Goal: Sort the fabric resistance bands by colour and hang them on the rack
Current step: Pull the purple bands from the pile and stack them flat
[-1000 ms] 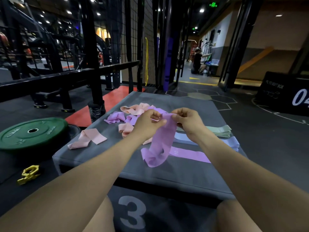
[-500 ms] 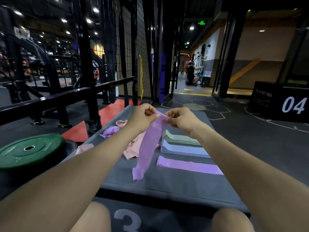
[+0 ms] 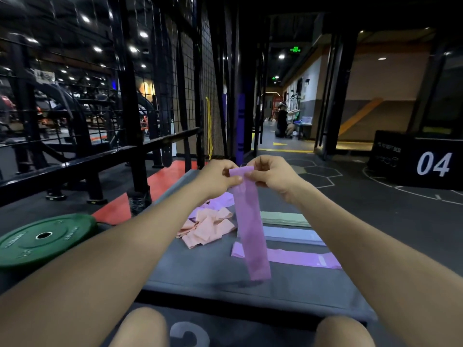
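Observation:
A purple fabric band (image 3: pixel 253 229) hangs straight down above the grey soft box (image 3: pixel 200 271). My left hand (image 3: pixel 218 177) and my right hand (image 3: pixel 271 175) pinch its top edge from either side. Flat on the box to the right lie a green band (image 3: pixel 285 218), a light blue band (image 3: pixel 293 236) and another purple band (image 3: pixel 303 257) in a row. A crumpled heap of pink bands (image 3: pixel 206 227) sits left of the hanging band, with more purple fabric (image 3: pixel 224 199) behind it.
A green weight plate (image 3: pixel 42 237) lies on the floor at the left. A black wire-mesh rack (image 3: pixel 160 96) with rails stands behind the box. A black box marked 04 (image 3: pixel 423 161) is at the right. A person (image 3: pixel 282 120) crouches far down the corridor.
Both hands have lifted the purple band higher, and it now hangs flat and straight instead of folded. The view has tilted up.

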A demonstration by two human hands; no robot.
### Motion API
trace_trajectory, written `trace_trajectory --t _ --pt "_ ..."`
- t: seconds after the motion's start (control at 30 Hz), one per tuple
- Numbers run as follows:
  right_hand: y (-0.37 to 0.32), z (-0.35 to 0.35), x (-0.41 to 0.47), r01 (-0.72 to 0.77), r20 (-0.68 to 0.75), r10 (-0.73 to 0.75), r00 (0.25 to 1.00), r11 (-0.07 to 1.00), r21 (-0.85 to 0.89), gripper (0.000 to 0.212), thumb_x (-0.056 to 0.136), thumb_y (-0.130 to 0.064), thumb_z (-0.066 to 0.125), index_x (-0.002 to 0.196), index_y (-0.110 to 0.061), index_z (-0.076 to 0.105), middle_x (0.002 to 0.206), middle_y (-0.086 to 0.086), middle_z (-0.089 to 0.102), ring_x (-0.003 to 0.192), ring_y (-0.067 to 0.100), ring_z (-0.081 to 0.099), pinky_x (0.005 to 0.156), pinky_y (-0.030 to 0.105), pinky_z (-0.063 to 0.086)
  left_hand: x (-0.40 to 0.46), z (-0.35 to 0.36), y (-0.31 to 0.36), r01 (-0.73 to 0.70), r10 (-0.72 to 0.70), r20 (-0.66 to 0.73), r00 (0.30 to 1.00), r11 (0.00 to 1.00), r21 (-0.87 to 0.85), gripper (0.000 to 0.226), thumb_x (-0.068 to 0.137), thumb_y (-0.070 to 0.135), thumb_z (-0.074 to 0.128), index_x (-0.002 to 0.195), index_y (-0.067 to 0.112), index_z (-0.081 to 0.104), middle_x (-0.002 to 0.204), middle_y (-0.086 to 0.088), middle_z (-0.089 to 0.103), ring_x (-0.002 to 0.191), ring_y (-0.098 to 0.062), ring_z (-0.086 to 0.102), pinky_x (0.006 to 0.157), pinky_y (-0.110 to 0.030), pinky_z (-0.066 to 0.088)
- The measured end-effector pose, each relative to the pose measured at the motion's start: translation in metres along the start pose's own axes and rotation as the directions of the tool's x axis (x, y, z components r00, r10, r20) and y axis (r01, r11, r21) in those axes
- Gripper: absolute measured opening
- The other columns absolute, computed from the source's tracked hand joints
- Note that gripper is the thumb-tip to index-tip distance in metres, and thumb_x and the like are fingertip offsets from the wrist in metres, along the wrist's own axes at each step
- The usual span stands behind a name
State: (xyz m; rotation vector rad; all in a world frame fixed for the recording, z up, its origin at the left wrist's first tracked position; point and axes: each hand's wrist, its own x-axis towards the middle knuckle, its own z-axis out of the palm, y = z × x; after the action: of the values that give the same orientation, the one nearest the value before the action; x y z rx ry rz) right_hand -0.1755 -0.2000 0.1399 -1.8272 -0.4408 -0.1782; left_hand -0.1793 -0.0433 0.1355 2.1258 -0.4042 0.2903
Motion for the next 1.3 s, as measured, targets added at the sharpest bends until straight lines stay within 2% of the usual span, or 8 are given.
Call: trace_trajectory --t 0.2,0.4,0.6,0.73,0.9,1.07,1.17,1.3 --pt "0.048 0.014 -0.02 -0.148 0.162 0.169 0.972 0.98 -0.131 0.024 0.072 0.006 0.073 0.091 -0.005 0.064 0.088 0.01 0.064 0.081 0.021 0.059 0.085 0.038 0.052 0.002 0.009 -0.007 0.105 -0.147 -0.081 0.986 0.918 -0.383 0.02 0.09 0.001 0.057 0.077 0.016 0.055 0.076 -0.005 0.055 0.072 -0.016 0.054 0.071 -0.028 0.053" --pt "0.092 0.011 -0.033 -0.198 0.197 0.271 0.942 0.924 -0.326 0.02 0.071 0.007 0.072 0.089 0.005 0.066 0.075 0.006 0.059 0.065 0.013 0.05 0.063 0.02 0.044 0.002 0.007 -0.044 0.19 -0.367 -0.218 0.904 0.804 -0.564 0.014 0.092 0.005 0.054 0.084 0.016 0.055 0.091 -0.01 0.06 0.084 -0.024 0.057 0.084 -0.042 0.051" --pt "0.129 -0.015 -0.043 -0.241 0.175 0.39 0.904 0.803 -0.546 0.024 0.075 -0.01 0.073 0.062 -0.01 0.052 0.06 0.0 0.043 0.056 0.015 0.036 0.052 0.024 0.029 0.0 0.027 -0.083 0.207 -0.542 -0.254 0.801 0.648 -0.733 0.028 0.092 -0.001 0.049 0.119 0.003 0.053 0.089 -0.008 0.061 0.069 -0.012 0.058 0.059 -0.022 0.05" --pt "0.155 -0.042 -0.052 -0.34 0.081 0.438 0.895 0.79 -0.511 0.016 0.079 -0.011 0.066 0.07 -0.01 0.052 0.067 0.006 0.042 0.063 0.019 0.038 0.056 0.026 0.031 0.003 0.049 -0.104 0.21 -0.635 -0.233 0.737 0.542 -0.814 0.038 0.092 -0.005 0.047 0.128 0.003 0.049 0.115 -0.012 0.06 0.084 -0.017 0.06 0.063 -0.022 0.052" --pt "0.186 -0.077 -0.063 -0.512 -0.063 0.528 0.847 0.779 -0.362 0.028 0.081 -0.006 0.062 0.06 -0.014 0.046 0.067 0.004 0.04 0.064 0.017 0.039 0.059 0.027 0.037 0.003 0.083 -0.123 0.237 -0.673 -0.215 0.707 0.512 -0.826 0.038 0.092 -0.004 0.043 0.128 0.004 0.047 0.101 -0.007 0.057 0.068 -0.007 0.055 0.061 -0.018 0.054" --pt "0.21 -0.103 -0.066 -0.636 -0.294 0.609 0.737 0.772 0.007 0.028 0.082 0.007 0.062 0.063 -0.011 0.05 0.061 0.006 0.044 0.054 0.015 0.041 0.047 0.02 0.041 0.009 0.11 -0.143 0.382 -0.697 -0.162 0.698 0.554 -0.74 0.015 0.091 0.001 0.049 0.099 0.012 0.055 0.102 -0.009 0.057 0.065 -0.011 0.053 0.05 -0.016 0.051" --pt "0.224 -0.113 -0.064 -0.621 -0.484 0.542 0.687 0.784 -0.004 0.028 0.077 0.006 0.067 0.061 -0.011 0.052 0.057 0.004 0.046 0.048 0.014 0.038 0.043 0.019 0.036 0.016 0.127 -0.152 0.471 -0.69 -0.155 0.707 0.623 -0.625 0.021 0.089 0.004 0.052 0.108 0.011 0.059 0.097 -0.008 0.057 0.059 -0.012 0.049 0.052 -0.019 0.045" --pt "0.24 -0.115 -0.066 -0.645 -0.606 0.488 0.628 0.762 -0.055 0.026 0.076 0.0 0.071 0.063 -0.015 0.054 0.066 0.002 0.056 0.054 0.01 0.046 0.053 0.022 0.039 0.017 0.144 -0.166 0.559 -0.644 -0.199 0.739 0.751 -0.351 0.008 0.081 0.008 0.058 0.074 0.012 0.056 0.078 -0.014 0.051 0.061 -0.024 0.041 0.056 -0.027 0.035"
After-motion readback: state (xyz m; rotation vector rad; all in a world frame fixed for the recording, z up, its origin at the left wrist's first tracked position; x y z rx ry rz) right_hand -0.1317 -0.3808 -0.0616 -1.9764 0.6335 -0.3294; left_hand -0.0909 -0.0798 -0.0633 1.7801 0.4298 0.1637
